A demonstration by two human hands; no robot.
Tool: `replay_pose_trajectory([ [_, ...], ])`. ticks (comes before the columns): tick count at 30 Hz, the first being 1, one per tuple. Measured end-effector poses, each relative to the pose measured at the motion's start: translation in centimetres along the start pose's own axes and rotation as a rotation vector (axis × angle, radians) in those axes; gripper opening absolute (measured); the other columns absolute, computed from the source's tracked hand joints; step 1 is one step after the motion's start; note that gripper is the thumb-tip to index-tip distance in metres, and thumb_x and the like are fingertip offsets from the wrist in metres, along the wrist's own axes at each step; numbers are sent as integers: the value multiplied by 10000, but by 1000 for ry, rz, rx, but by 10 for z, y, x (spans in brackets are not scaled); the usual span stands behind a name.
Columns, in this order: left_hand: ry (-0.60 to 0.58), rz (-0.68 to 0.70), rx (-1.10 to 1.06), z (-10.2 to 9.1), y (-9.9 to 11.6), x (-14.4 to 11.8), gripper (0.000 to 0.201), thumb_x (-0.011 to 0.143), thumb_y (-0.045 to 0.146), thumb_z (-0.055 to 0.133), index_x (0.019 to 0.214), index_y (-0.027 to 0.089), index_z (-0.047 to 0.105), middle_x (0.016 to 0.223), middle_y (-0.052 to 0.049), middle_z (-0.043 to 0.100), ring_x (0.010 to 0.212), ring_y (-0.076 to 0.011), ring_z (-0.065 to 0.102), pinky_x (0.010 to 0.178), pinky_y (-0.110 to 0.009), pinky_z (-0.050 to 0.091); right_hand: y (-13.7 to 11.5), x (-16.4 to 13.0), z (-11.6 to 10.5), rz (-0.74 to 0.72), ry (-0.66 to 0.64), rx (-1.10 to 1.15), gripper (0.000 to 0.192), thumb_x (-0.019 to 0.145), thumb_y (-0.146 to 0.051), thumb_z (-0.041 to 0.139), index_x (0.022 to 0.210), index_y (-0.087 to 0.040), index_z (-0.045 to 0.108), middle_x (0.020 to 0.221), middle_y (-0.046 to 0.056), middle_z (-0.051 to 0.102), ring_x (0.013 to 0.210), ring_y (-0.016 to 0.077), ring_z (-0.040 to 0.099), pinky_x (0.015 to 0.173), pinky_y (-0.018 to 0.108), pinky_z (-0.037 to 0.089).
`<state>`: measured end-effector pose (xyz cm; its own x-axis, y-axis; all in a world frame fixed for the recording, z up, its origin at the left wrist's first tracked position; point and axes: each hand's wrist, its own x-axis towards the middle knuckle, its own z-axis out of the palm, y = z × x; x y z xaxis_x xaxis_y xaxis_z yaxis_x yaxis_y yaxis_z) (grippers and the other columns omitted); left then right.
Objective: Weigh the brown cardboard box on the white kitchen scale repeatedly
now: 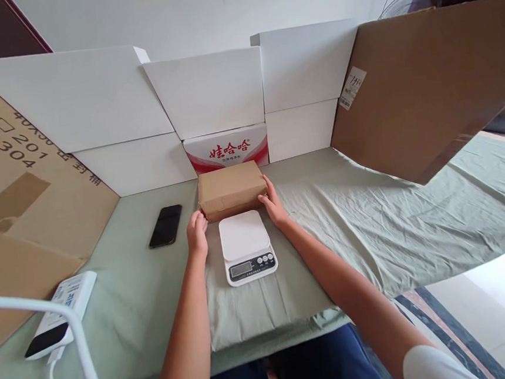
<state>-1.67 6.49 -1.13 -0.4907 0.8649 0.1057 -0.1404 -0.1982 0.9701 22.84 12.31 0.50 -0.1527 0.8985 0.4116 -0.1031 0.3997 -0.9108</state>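
Lying crosswise just beyond the white scale point(247, 246), the brown cardboard box point(231, 189) rests on the green-sheeted desk point(370, 226), its long axis running left to right. The left hand point(197, 232) touches its near-left corner with fingers loosely curled; the right hand point(272, 203) lies flat and open against its right end. It seems pressed between them rather than gripped, though the contact is hard to read. Both hands are about equally near. A black phone point(166, 225) lies to the left.
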Motion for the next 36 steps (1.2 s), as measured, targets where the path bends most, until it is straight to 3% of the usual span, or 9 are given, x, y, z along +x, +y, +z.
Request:
replay_pose_trajectory([
  [2,34,-4,-13,-4,3,3,464,803,489,656,1150,184,695,1331,-159,667,1317,-293,592,1155,-458,396,3,2,-3,18,24,20,772,886,-497,555,1581,-342,256,1690,-30,261,1572,268,238,1297,504,175],
  [7,231,42,-89,-26,16,12,535,874,519,520,1286,211,668,1506,-166,540,1424,-258,487,1177,-423,358,10,9,-26,89,254,48,823,879,-534,498,1601,-398,125,1721,-22,152,1593,265,182,1259,571,203],
  [12,231,27,-121,-31,19,13,574,892,505,469,1348,202,640,1538,-172,503,1434,-253,473,1174,-403,358,11,10,-39,109,325,63,846,866,-545,499,1604,-362,128,1728,11,122,1605,259,125,1247,583,223],
  [17,197,30,-105,-26,17,10,582,904,511,449,1370,212,629,1532,-168,511,1441,-249,463,1170,-406,360,11,8,-34,103,269,23,760,886,-513,483,1583,-380,213,1717,-20,167,1596,248,155,1241,571,256],
  [22,129,-17,-47,-17,12,7,630,916,580,453,1407,212,597,1444,-186,595,1393,-253,520,1172,-443,357,10,6,-27,146,213,38,669,873,-454,510,1523,-362,377,1616,11,404,1509,268,349,1214,556,316],
  [26,52,-2,9,-12,6,5,565,895,606,518,1191,173,727,1353,-192,662,1362,-299,552,1163,-482,380,6,2,-19,149,129,33,627,881,-422,514,1493,-307,438,1496,67,535,1380,286,495,1168,533,387],
  [30,48,28,-8,-12,4,5,501,896,579,543,1043,155,767,1408,-183,625,1369,-319,541,1151,-464,412,2,-3,-13,111,89,-1,576,882,-375,512,1450,-283,484,1442,71,571,1329,283,525,1152,500,410],
  [36,67,-48,-38,-8,6,3,531,922,550,525,1131,115,747,1342,-225,658,1337,-334,570,1116,-486,456,1,-3,-9,110,92,-30,589,864,-367,512,1443,-267,478,1410,82,578,1283,282,548,1140,486,420],
])
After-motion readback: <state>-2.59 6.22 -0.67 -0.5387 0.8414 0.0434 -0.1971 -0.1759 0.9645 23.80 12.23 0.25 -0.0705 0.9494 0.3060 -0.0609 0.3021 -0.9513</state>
